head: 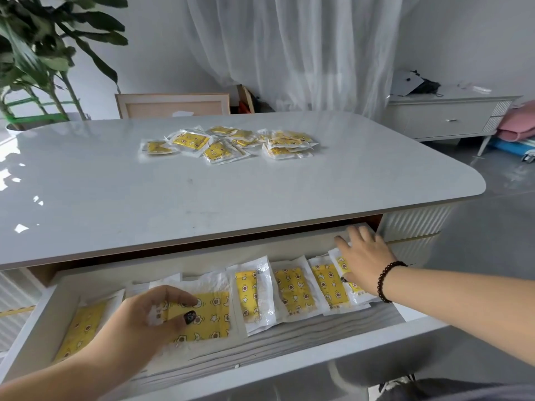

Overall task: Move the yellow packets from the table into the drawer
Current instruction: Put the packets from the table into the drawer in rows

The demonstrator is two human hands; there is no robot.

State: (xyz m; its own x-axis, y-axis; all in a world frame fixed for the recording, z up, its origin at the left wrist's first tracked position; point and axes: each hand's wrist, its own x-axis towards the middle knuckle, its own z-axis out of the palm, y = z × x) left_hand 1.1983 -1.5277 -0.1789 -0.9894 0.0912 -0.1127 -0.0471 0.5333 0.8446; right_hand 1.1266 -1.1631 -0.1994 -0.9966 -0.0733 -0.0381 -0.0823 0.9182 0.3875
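- The table [231, 192] edge is hiding the back of the open drawer [289, 369], and the left hand [139, 322] is covering part of the wide packet [202, 314] beneath it; the print on the packets is too small to read.
- The left hand's fingers [173, 296] are curling over the wide packet near the drawer's left half, with the dark-nailed thumb pressing on its yellow face, so the hand is gripping it.
- The right hand [364, 256], wearing a dark bead bracelet [388, 282], is lying at the drawer's right end with fingers straight and slightly spread, resting flat on the last packet [344, 264] there; the fingertips are reaching toward the drawer's back wall.
- Packets in the drawer are lying in a row, overlapping, each a clear wrapper around a yellow sheet patterned with small stars and flowers.
- A loose pile of packets [231, 143] is sitting on the table, well behind the drawer.
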